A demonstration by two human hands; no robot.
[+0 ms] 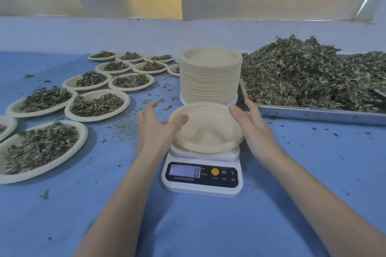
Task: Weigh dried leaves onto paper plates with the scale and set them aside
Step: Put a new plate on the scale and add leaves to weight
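Head view: an empty paper plate (206,129) sat tilted on the white scale (202,173) at frame centre, display reading 0, with the left hand (155,127) fingers spread and thumb on the plate's left rim, and the right hand (248,119) loosely open against its right rim, neither clearly gripping. Dried leaves (309,73) were heaped on a metal tray (313,113) at upper right, filled plates (96,104) covered the blue bench (104,204) at left, and a plate stack (210,75) stood behind the scale. To do the step well, the plate probably needed levelling and centring, then the zero checking before leaves went on.

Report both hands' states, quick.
Left hand: open, thumb touching the empty beige paper plate.
Right hand: open, thumb against that plate's rim.
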